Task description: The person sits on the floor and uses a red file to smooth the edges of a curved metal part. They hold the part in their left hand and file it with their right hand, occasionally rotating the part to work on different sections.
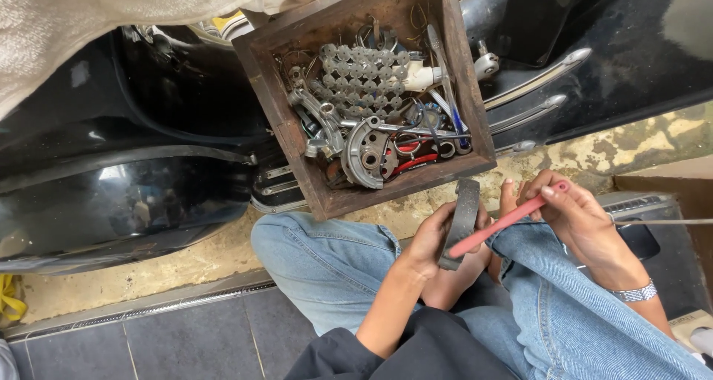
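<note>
We are looking down from a head-worn camera at a person sitting in blue jeans (327, 265) beside a glossy black scooter body (126, 179).

The left hand (434, 239) is curling closed around a dark grey curved metal brake shoe (460, 224), holding it upright on its edge just above the lap, with the fingers wrapping its rim. The right hand (572, 209) is pinching one end of a slim pink-red flat file-like tool (505, 222) between thumb and fingertips; the tool is slanting down to the left, and its far end is touching the face of the brake shoe. A silver metal bracelet (633, 293) is circling the right wrist.

Just above the hands, a worn dark brown square wooden box (290, 120) is sitting against the scooter, filled with loose metal parts, among them a silver half-round brake shoe (362, 151) and a grey perforated metal sheet (360, 79). A cream towel (96, 16) is draping over the scooter at upper left. Below the knees we are seeing dark grey floor tiles (186, 339).
</note>
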